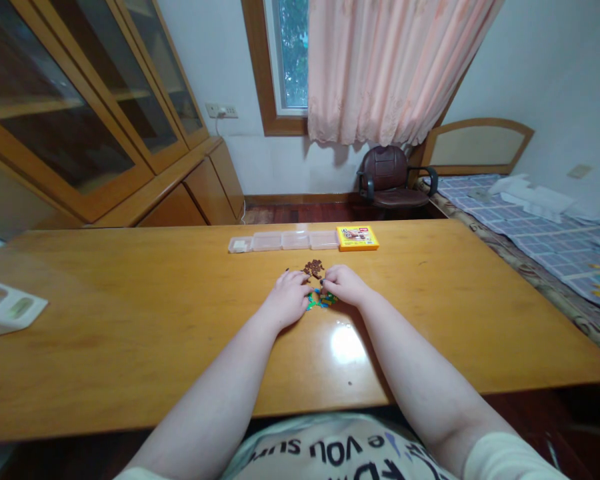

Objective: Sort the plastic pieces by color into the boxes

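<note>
Both my hands rest knuckles-up on the wooden table, side by side near its middle. My left hand and my right hand have their fingers curled down over a small pile of green, blue and yellow pieces that shows between them. What the fingertips pinch is hidden. Just beyond the fingertips lies a small heap of dark brown pieces.
A row of clear plastic compartment boxes and a yellow box lie at the table's far side. A white device sits at the left edge. A brown chair, a bed and a glass-door cabinet surround the table.
</note>
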### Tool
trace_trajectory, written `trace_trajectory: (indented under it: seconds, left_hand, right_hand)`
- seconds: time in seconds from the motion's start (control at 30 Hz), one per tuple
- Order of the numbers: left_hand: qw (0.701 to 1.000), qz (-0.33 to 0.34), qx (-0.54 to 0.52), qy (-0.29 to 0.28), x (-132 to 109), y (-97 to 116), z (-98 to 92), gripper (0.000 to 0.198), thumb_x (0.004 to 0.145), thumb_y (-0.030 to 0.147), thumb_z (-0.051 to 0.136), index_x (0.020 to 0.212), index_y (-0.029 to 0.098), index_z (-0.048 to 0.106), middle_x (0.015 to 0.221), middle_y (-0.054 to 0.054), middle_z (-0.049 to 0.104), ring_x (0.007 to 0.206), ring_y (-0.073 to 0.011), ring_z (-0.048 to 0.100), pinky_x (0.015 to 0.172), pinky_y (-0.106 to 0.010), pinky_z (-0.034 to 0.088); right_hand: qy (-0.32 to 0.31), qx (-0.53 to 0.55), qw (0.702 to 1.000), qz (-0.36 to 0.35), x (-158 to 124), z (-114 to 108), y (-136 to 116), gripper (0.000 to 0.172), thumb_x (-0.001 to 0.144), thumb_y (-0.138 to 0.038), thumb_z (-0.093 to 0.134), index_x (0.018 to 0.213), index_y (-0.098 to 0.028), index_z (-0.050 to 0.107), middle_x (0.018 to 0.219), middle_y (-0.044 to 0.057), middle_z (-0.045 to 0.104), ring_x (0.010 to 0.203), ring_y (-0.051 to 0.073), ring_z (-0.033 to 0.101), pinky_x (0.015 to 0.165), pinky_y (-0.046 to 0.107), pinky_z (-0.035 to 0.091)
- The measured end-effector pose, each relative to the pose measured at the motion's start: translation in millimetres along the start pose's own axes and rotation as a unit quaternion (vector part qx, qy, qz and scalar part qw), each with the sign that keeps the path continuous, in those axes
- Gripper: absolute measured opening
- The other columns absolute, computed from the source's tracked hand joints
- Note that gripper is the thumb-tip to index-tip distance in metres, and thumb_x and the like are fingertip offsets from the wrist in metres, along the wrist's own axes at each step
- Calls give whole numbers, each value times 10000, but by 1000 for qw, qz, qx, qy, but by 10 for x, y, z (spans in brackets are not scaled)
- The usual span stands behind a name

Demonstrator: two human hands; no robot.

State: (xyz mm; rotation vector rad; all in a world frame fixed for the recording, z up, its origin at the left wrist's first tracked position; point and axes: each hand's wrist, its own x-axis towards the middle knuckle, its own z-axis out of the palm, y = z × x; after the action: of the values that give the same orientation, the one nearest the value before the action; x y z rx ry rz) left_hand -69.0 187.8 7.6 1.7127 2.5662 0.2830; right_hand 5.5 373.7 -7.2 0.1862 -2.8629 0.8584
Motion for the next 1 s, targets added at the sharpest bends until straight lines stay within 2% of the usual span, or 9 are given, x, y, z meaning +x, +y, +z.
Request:
trace_trajectory:
  seconds: [0.13, 0.43, 0.53, 0.67, 0.83, 1.0]
  left_hand:
    - [1000, 6, -10, 4, -3, 10, 9, 381, 804, 194, 505, 1149, 276, 643, 1292, -68, 534, 1217, -260, 415, 1078, -467, 273]
    - [999, 11, -4, 32, 6, -15, -24, 296, 790, 165, 489, 942, 246, 729, 1149, -50, 625, 1126, -242, 492, 1033, -433, 344]
    - [999, 17, -5, 35, 9, -7, -25, 298, 792, 171, 489, 955, 248, 726, 1151, -50, 625, 1115, -241, 500, 1023, -431, 354]
    - [999, -11, 7, 29, 18, -8, -22, 296, 788, 171, 489, 959, 228, 724, 1150, -65, 625, 1106, -250, 505, 1020, -430, 358]
    - [1000, -21, 9, 15, 33, -44, 17, 359, 788, 170, 488, 1094, 213, 670, 1175, -81, 608, 1115, -254, 495, 1019, -427, 357]
    - [1000, 1, -16, 23, 14, -14, 66, 434, 826, 197, 466, 1244, 252, 570, 1324, -74, 507, 1216, -249, 421, 1074, -443, 288]
  right_hand:
    - [12, -19, 1000, 9, 10, 17, 11, 311, 812, -165, 471, 558, -145, 649, 571, 9, 560, 580, 116, 468, 622, 233, 334]
    - [82, -51, 992, 79, 3, -26, 59, 364, 860, -231, 441, 554, -149, 620, 591, 14, 530, 592, 119, 462, 609, 239, 310]
    - [80, -44, 992, 88, 2, -18, 88, 355, 849, -228, 443, 551, -152, 621, 591, 11, 528, 587, 118, 458, 606, 239, 309]
    - [72, -36, 994, 78, -1, 9, 87, 358, 849, -231, 438, 549, -156, 618, 585, 10, 535, 605, 121, 476, 627, 234, 322]
    - [58, -60, 994, 71, 1, 2, 88, 349, 836, -230, 446, 545, -161, 627, 575, 15, 557, 608, 127, 479, 634, 242, 318]
    - [98, -51, 983, 145, -6, -53, 161, 367, 836, -270, 435, 557, -158, 645, 594, 30, 576, 593, 135, 486, 593, 249, 311]
